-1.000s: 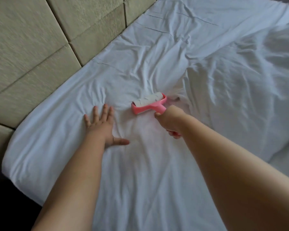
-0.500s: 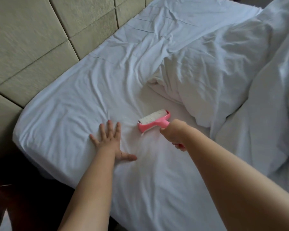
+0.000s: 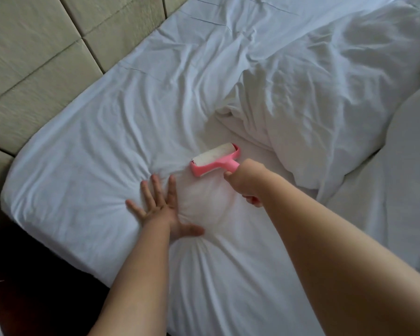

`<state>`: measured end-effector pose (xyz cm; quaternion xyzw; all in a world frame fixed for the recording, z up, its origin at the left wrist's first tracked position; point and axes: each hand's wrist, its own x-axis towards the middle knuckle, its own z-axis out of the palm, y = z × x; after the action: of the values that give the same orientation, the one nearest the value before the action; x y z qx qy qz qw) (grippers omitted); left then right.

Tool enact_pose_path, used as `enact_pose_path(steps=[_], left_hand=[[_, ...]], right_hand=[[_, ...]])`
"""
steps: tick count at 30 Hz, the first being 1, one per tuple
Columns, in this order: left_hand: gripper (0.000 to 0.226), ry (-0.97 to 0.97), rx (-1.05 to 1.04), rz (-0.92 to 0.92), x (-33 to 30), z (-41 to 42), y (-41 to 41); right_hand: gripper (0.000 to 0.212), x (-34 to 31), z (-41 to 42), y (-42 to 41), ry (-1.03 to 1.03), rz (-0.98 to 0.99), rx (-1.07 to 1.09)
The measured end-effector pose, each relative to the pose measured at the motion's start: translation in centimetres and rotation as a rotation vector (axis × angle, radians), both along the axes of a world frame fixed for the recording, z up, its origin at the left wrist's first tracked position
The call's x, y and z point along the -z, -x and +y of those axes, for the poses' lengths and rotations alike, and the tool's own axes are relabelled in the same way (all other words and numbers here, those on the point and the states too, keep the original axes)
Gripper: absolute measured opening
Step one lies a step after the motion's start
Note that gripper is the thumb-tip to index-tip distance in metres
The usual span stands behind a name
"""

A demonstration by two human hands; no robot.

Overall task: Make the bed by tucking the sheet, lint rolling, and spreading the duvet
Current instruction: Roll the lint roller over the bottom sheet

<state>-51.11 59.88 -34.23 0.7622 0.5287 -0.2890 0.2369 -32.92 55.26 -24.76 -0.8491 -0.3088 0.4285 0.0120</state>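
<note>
Pink plastic frames the white-papered lint roller point(image 3: 215, 160), which lies on the wrinkled white cotton sheet point(image 3: 102, 151) near the middle of the view. The right hand point(image 3: 246, 181) has its fingers wrapped round the roller's handle, so the drum sits at about 10 o'clock from that fist, its long axis running from 8 o'clock to 2 o'clock, across the line of the forearm. The left hand point(image 3: 163, 209) lies flat on the sheet with all 5 fingers spread, gripping nothing, just beside the drum at its 7 o'clock side. The bunched white duvet point(image 3: 325, 93) is heaped toward 1 o'clock, its nearest fold close to the drum's far end. Judging by this, the lint-rolling step is under way, and a stroke toward 10 o'clock meets bare sheet, while 1 toward 1 o'clock soon meets the duvet. The padded beige headboard point(image 3: 34, 57) borders the mattress at 10 o'clock.
</note>
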Motion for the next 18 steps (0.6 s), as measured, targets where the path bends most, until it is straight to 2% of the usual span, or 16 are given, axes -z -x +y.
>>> enact_pose_path(steps=[15,18], left_hand=[[0.145,-0.044,0.026,-0.077,-0.1,9.3,-3.3],[0.146,-0.042,0.031,-0.084,0.1,10.6,-3.7]], right_hand=[[0.04,1.5,8.3,-0.7,-0.063,-0.034,0.046],[0.035,1.6,10.0,-1.0,-0.061,-0.035,0.059]])
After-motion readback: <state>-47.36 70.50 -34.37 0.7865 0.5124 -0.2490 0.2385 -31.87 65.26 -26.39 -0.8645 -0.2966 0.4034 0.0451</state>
